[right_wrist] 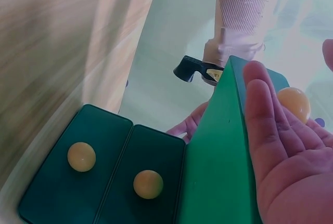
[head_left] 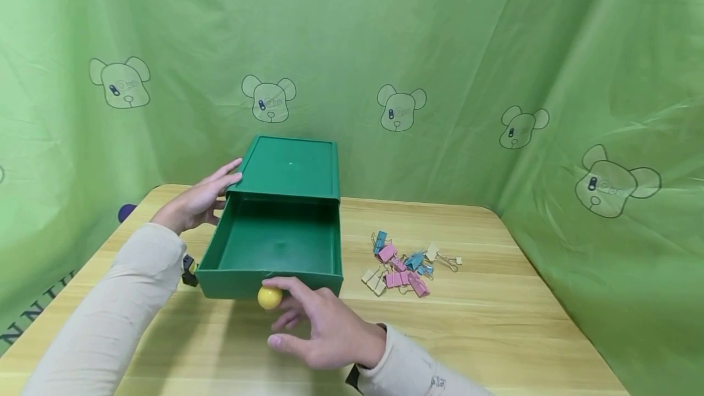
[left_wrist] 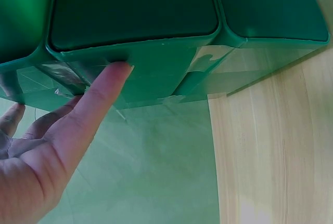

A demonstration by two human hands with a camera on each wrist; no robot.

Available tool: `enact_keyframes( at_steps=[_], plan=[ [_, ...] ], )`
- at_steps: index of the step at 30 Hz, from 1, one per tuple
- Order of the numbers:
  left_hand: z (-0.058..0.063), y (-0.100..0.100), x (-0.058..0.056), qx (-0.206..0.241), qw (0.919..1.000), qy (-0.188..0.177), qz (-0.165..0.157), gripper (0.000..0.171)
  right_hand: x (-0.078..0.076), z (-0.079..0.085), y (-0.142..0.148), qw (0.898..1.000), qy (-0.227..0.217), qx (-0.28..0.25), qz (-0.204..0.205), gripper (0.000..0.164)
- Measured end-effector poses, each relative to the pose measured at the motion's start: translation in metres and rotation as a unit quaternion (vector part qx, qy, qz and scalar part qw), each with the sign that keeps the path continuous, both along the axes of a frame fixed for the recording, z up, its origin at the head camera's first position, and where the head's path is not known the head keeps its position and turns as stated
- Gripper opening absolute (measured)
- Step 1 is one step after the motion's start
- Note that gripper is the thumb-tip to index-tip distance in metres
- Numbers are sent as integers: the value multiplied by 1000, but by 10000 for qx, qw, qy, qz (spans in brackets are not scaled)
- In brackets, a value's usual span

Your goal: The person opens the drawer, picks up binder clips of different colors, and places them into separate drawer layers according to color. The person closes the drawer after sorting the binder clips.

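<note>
A green drawer cabinet (head_left: 288, 167) stands on the table with its top drawer (head_left: 275, 249) pulled out; no object shows inside. On the drawer's front is a round yellow knob (head_left: 269, 297). My right hand (head_left: 330, 329) is at this front, its index finger over the knob and its thumb held apart below. In the right wrist view, fingers (right_wrist: 263, 115) of that hand extend along the drawer front, and two lower drawers with knobs (right_wrist: 81, 157) are closed. My left hand (head_left: 198, 200) touches the cabinet's left side, fingers extended; clear tape joins the stacked units there.
Pink, blue and cream binder clips (head_left: 397, 264) lie in a loose pile right of the cabinet. A green curtain (head_left: 341, 47) with bear-head prints hangs behind the wooden table (head_left: 467, 322) and along its sides. Black wrist straps (head_left: 189, 271) are on both arms.
</note>
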State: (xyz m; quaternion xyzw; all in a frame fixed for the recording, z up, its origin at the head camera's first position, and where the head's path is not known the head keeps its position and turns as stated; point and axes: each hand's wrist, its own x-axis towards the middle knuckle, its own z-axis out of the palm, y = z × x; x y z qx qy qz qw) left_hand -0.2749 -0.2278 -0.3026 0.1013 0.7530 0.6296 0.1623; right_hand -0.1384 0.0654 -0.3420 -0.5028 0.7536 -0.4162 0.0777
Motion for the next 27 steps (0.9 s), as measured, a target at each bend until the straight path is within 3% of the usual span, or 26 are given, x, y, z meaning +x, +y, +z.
enact_keyframes(
  at_steps=[13,20,27],
  plan=[
    [-2,0,-2,57,10000,-39,34,72,0,0,1,10000,-59,-33,44,62],
    [-1,-1,-1,66,10000,-59,37,72,0,1,3,9995,264,-154,97,64],
    [-2,0,-1,39,10000,-60,28,71,2,6,8,9998,175,-61,-27,64]
  ],
)
